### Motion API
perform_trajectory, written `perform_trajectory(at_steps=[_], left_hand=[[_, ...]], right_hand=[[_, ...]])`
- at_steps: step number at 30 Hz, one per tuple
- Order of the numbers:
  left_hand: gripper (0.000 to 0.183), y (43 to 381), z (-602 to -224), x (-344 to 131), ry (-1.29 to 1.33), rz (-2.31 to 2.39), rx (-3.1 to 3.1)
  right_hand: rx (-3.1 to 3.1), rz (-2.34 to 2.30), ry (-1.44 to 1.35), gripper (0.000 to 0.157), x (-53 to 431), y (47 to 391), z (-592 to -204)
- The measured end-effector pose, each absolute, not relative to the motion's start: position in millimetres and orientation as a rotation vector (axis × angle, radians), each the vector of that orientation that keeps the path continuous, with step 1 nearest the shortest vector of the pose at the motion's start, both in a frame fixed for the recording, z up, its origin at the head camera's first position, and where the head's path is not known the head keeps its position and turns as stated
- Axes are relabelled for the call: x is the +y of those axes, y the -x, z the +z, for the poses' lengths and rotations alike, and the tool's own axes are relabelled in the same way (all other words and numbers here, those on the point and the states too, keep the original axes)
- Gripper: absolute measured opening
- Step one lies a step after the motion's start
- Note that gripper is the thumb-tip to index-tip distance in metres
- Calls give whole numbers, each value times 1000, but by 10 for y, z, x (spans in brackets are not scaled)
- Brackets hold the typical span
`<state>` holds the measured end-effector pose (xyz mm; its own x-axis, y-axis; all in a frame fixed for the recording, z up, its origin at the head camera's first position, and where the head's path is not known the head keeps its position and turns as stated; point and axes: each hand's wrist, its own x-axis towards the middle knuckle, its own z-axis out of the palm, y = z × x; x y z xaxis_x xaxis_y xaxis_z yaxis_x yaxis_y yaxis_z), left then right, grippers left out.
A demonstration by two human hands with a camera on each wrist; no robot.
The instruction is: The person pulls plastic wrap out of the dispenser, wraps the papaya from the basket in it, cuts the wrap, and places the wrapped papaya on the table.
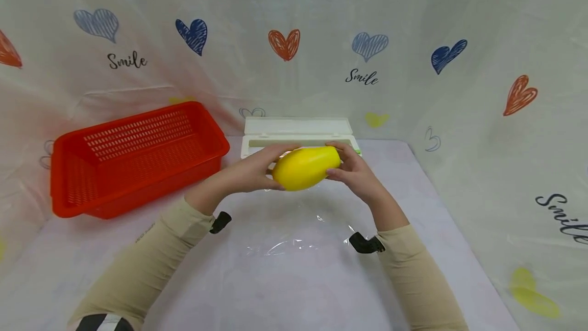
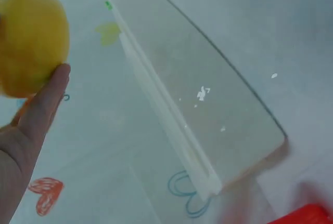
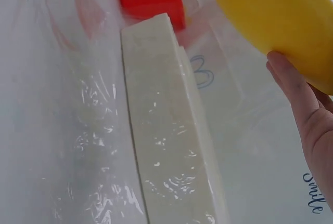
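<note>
A smooth yellow papaya-shaped fruit [image 1: 307, 168], broad at the left and narrower at the blunt right end, is held up between both hands. My left hand [image 1: 257, 168] grips the broad end, thumb below and fingers above. My right hand [image 1: 352, 170] grips the narrow end between thumb and fingers. Beneath the fruit, a sheet of clear cling film [image 1: 294, 244] lies spread on the table, its glints and creases showing. Behind the hands stands a long white cling film dispenser [image 1: 298, 126] with its lid raised; the fruit and hands partly cover its front in the head view.
A red perforated plastic basket [image 1: 138, 162] stands on the table at the left, near the left forearm. A pale curtain [image 1: 321, 4] printed with hearts hangs behind and to the right. The white table [image 1: 275, 295] has its right edge beyond the right arm.
</note>
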<state>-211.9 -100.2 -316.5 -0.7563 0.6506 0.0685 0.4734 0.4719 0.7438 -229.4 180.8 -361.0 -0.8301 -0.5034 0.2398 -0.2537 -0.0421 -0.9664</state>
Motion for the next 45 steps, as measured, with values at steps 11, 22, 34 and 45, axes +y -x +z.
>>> perform_trajectory(at_steps=[11,22,34,45], left_hand=[[72,2113,-3316,-1036,-553,1493,2445],[54,2294,-3749,-870,-63,1662,2378],[56,2266,-4103,-751,-45,1555,2539],[58,2288,-4134,-694,-42,1470,2599]], right_hand=[[2010,-2088,809,52,1812,2329,-3724],[2363,-1603,596,61,1783,2520,-3925],[2407,-1391,589,58,1871,2602,-4213],[2421,-1352,591,57,1873,2662,-4278]])
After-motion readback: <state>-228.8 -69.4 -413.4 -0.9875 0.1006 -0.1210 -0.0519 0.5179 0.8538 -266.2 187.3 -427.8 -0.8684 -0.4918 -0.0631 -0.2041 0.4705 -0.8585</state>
